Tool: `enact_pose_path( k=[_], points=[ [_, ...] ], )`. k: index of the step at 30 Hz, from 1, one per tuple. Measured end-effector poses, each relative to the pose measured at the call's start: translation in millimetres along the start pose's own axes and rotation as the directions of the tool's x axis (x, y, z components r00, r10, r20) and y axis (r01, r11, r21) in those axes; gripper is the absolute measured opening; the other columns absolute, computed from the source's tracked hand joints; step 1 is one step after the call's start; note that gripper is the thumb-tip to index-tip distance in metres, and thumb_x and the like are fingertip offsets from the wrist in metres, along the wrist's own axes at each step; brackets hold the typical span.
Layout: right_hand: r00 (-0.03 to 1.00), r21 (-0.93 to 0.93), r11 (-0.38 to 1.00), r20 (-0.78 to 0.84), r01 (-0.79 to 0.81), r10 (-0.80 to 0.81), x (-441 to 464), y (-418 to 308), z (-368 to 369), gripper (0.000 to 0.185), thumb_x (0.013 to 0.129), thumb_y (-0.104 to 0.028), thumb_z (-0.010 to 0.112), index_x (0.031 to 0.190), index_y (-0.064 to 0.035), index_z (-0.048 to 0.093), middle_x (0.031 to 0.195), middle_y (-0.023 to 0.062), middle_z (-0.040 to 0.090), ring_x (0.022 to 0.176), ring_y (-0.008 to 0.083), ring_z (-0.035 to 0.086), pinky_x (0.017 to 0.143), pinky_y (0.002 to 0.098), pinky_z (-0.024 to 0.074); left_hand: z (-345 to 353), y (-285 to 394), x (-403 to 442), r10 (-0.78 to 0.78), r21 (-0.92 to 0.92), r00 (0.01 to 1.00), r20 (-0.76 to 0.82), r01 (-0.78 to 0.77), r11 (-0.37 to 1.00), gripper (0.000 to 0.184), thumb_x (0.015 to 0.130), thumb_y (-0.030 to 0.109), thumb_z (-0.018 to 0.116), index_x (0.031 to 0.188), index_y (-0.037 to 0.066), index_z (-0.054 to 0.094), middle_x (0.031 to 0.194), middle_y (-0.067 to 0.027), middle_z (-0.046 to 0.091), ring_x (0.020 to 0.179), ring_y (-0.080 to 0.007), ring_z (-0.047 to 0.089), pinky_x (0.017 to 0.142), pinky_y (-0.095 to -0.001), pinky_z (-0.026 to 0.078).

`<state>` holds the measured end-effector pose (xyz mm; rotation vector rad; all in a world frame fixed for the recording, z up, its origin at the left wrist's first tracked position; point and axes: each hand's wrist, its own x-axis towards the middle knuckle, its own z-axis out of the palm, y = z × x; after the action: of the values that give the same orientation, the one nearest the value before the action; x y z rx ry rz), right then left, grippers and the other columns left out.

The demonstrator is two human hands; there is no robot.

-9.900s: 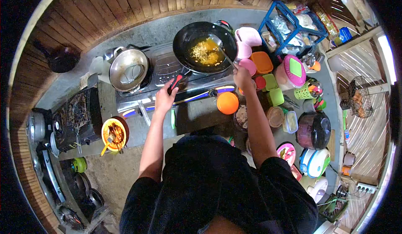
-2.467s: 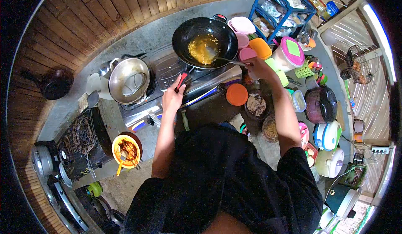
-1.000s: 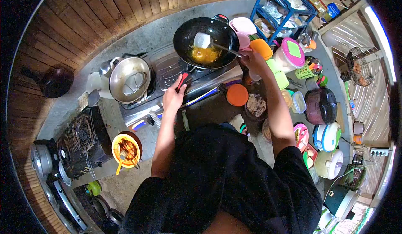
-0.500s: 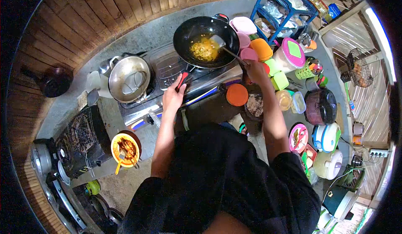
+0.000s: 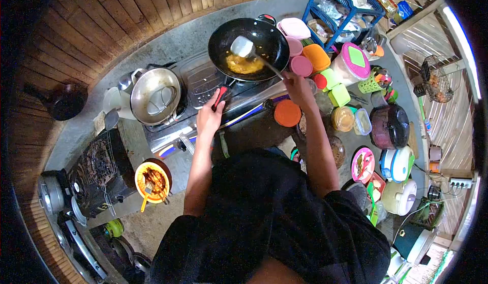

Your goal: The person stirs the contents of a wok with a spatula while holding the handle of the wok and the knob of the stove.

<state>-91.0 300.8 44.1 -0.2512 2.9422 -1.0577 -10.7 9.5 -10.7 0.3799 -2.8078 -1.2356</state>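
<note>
A black wok [image 5: 223, 40] sits on the right burner of the stove [image 5: 239, 101]. My left hand [image 5: 210, 117] is wrapped round its red and black handle. In my right hand [image 5: 299, 88] is a spatula [image 5: 242, 46], gripped by its shaft, with the pale blade inside the wok. Chopped yellowish food [image 5: 245, 64] in oily liquid lies at the near side of the wok, just below the blade. A steel pan [image 5: 155, 97] with a wire tool in it rests on the left burner.
Lidded plastic containers [image 5: 316, 56] crowd the right of the wok, below a blue rack [image 5: 345, 14]. An orange bowl [image 5: 152, 182] with sauce stands left of me. A dark pot [image 5: 390, 126] and a rice cooker [image 5: 396, 166] stand at right. A charred grill [image 5: 96, 167] is at left.
My right hand has moved left, carrying the spatula blade from the wok's right side to its middle. The food is gathered nearer the front. My left hand still holds the handle.
</note>
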Motion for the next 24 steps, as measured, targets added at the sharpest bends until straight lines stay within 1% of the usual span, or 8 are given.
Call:
enact_pose_path(
  k=[2,3,6,8,11,15,17,24],
  points=[
    [0.989,-0.096,0.994,-0.144,-0.051,0.037,-1,-9,-6,0.028,0.094,-0.018,0.056,0.118,-0.0089,0.066,0.094,0.0255,0.067,0.087,0.039,0.067,0.073,0.0463,0.0514,0,0,0,-0.003,0.005,1.0,-0.004,0.003,1.0,0.046,0.09,0.039,0.063,0.136,0.037,0.053,0.098,-0.0218,0.068,0.091,-0.0402,0.066,0.079,-0.0449,0.052],
    [0.989,-0.095,0.994,-0.145,-0.05,0.036,0,-5,-5,0.028,0.094,-0.018,0.056,0.118,-0.0089,0.066,0.094,0.0255,0.067,0.087,0.039,0.067,0.073,0.0463,0.0514,0,0,0,-0.001,0.005,1.0,-0.004,0.001,1.0,0.046,0.09,0.039,0.063,0.136,0.037,0.053,0.098,-0.0218,0.068,0.091,-0.0402,0.066,0.079,-0.0449,0.052],
    [0.966,-0.245,0.969,-0.252,-0.009,-0.055,8,12,-1,0.029,0.094,-0.019,0.052,0.119,-0.0104,0.065,0.096,0.0252,0.067,0.088,0.0413,0.065,0.075,0.0494,0.0517,0,0,0,-0.003,0.016,1.0,-0.008,0.003,1.0,0.046,0.09,0.04,0.063,0.136,0.038,0.053,0.098,-0.0214,0.068,0.091,-0.0401,0.066,0.08,-0.0451,0.052],
    [0.97,-0.337,0.936,-0.242,-0.104,0.021,12,18,1,0.04,0.086,-0.007,0.051,0.126,-0.0104,0.057,0.092,0.023,0.063,0.086,0.0434,0.065,0.073,0.0524,0.0529,0,0,0,-0.004,0.012,1.0,-0.008,0.004,1.0,0.047,0.09,0.04,0.063,0.136,0.039,0.052,0.099,-0.0207,0.069,0.092,-0.0399,0.066,0.081,-0.0449,0.052],
    [0.946,-0.3,0.946,-0.324,-0.122,0.019,11,5,1,0.031,0.086,-0.007,0.052,0.115,-0.0066,0.061,0.094,0.0245,0.062,0.086,0.0444,0.064,0.073,0.0535,0.0528,-2,3,-1,-0.015,0.019,1.0,0.003,0.015,1.0,0.047,0.09,0.039,0.064,0.136,0.039,0.052,0.101,-0.0202,0.069,0.094,-0.0397,0.066,0.083,-0.0445,0.052],
    [0.949,-0.299,0.949,-0.314,-0.095,-0.004,19,21,15,0.023,0.087,-0.009,0.053,0.106,-0.0053,0.064,0.091,0.0251,0.065,0.086,0.0439,0.065,0.074,0.0533,0.053,0,-1,1,0.003,0.004,1.0,-0.008,-0.003,1.0,0.047,0.09,0.038,0.064,0.136,0.038,0.053,0.103,-0.02,0.068,0.096,-0.0395,0.066,0.084,-0.044,0.052],
    [0.992,-0.255,0.966,-0.127,-0.038,0.005,28,31,23,0.017,0.087,-0.01,0.053,0.096,-0.0029,0.065,0.087,0.0262,0.066,0.084,0.043,0.066,0.074,0.0527,0.0529,0,-1,1,0.0,0.005,1.0,-0.003,0.0,1.0,0.047,0.09,0.037,0.064,0.136,0.037,0.053,0.105,-0.0202,0.068,0.097,-0.0396,0.065,0.084,-0.0437,0.052],
    [0.996,0.0,1.0,-0.087,-0.014,0.014,15,14,34,0.026,0.086,-0.009,0.052,0.106,-0.0027,0.069,0.089,0.0265,0.066,0.084,0.0442,0.065,0.073,0.0514,0.0524,-2,1,0,0.034,-0.016,0.999,-0.011,-0.034,0.999,0.046,0.091,0.036,0.063,0.136,0.035,0.053,0.111,-0.0185,0.067,0.098,-0.0395,0.065,0.084,-0.0431,0.052]
  ],
)
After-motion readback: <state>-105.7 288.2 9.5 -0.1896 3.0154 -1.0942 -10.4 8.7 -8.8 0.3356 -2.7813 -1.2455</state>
